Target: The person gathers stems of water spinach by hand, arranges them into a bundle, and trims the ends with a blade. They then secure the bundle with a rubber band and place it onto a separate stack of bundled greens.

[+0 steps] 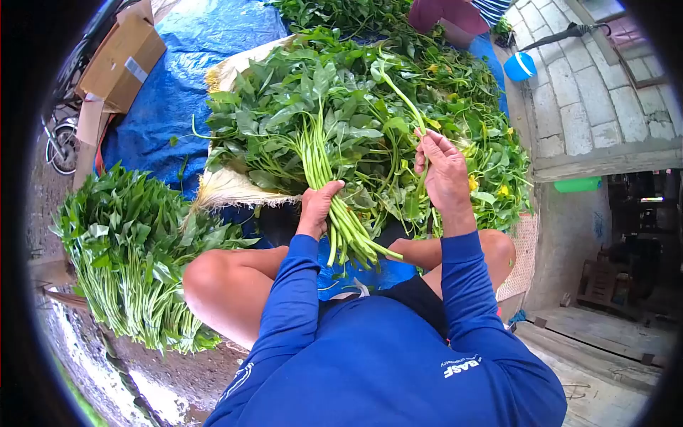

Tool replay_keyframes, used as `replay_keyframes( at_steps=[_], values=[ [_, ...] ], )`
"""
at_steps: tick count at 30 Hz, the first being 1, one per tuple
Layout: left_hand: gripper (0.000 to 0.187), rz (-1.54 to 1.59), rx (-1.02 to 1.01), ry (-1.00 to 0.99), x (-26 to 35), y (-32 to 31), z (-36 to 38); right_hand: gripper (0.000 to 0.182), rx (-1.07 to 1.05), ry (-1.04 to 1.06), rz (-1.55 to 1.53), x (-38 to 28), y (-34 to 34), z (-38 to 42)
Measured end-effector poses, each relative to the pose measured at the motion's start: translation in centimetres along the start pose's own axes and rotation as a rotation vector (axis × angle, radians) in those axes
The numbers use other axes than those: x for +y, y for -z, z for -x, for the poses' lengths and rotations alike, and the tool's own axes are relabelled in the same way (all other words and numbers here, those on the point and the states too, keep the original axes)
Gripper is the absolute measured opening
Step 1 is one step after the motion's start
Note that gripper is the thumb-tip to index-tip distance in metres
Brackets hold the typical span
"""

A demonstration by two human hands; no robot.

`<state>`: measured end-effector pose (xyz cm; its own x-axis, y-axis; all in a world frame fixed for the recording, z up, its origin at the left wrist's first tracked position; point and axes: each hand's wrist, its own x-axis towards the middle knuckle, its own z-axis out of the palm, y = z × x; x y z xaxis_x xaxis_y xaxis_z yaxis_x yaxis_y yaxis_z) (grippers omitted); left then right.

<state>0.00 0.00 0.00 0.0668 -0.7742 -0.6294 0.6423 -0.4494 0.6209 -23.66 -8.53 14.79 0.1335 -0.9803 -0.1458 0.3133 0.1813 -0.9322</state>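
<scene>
Gripping with the fingers closed around the stems, the left hand [317, 211] has hold of a bundle of leafy greens [317, 151] in front of the person's body, its leaves toward the large heap of greens [249, 117]. The right hand [445, 169] pinches one single stem [404, 97] between thumb and fingers, apart from the bundle. Beside the left knee [215, 279] lies another pile of greens [131, 267], near the blue tarp [192, 60].

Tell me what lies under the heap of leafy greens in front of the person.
Pale, frayed woven sacking sticks out at the left side of the heap, with blue tarp beyond. The heap itself hides whatever is beneath its middle.
</scene>
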Motion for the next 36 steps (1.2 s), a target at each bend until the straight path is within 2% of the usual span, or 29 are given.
replay_keyframes(
  at_steps=[2,5,8,12,15,16,19,20,23,24,27,29,31,34,36],
  values=[
    [0.021,0.013,-0.001,0.019,-0.5,-0.9,-0.2,0.027,0.012,-0.053,-0.025,-1.2,-0.6,0.3],
    [0.019,-0.005,0.005,0.026,0.2,0.7,-0.4,0.024,0.074,-0.057,0.022,-0.3,-2.1,0.2],
    [0.02,0.0,-0.006,0.025,-0.3,1.1,-1.0,0.022,0.247,0.036,0.242,0.9,-2.2,0.0],
    [0.022,-0.002,-0.006,0.039,-0.1,1.0,-0.9,0.024,0.365,0.33,0.584,3.0,-1.4,-0.8],
    [0.02,0.021,0.005,0.039,0.5,0.6,-0.3,0.031,0.51,0.153,0.678,2.3,-1.0,-1.0],
    [0.02,0.034,0.011,0.038,0.6,0.5,0.0,0.035,0.521,0.183,0.605,2.3,-1.1,-1.2],
    [0.022,0.032,0.031,0.041,0.5,0.4,0.2,0.033,0.496,0.22,0.217,0.6,-2.8,0.0],
    [0.023,0.021,0.045,0.043,0.1,0.5,-0.1,0.026,0.494,0.32,0.206,0.9,-2.7,-0.4],
    [0.024,0.0,0.062,0.023,-0.5,0.2,-0.4,0.021,0.485,0.394,0.31,1.4,-3.9,0.1],
    [0.023,0.006,0.083,-0.003,-0.9,0.0,-0.5,0.018,0.495,0.466,0.464,1.7,-5.0,0.3],
    [0.021,-0.054,0.104,-0.064,-1.5,-0.8,-0.4,0.018,0.37,0.416,0.703,6.0,-4.9,0.4],
    [0.018,-0.049,0.088,-0.091,-1.6,-1.4,0.0,0.016,0.169,0.474,0.934,12.1,-3.1,0.5],
    [0.018,-0.008,0.073,-0.139,-2.1,-1.8,0.1,0.014,0.128,-0.325,0.581,13.3,-4.0,2.3],
    [0.016,0.011,0.046,-0.162,-3.0,-0.8,-1.0,0.012,0.21,-0.307,0.429,14.7,-3.8,3.7],
    [0.02,0.048,-0.003,-0.113,-3.1,-0.5,-0.8,0.011,0.202,-0.34,0.481,15.9,-3.3,3.9]
  ],
)
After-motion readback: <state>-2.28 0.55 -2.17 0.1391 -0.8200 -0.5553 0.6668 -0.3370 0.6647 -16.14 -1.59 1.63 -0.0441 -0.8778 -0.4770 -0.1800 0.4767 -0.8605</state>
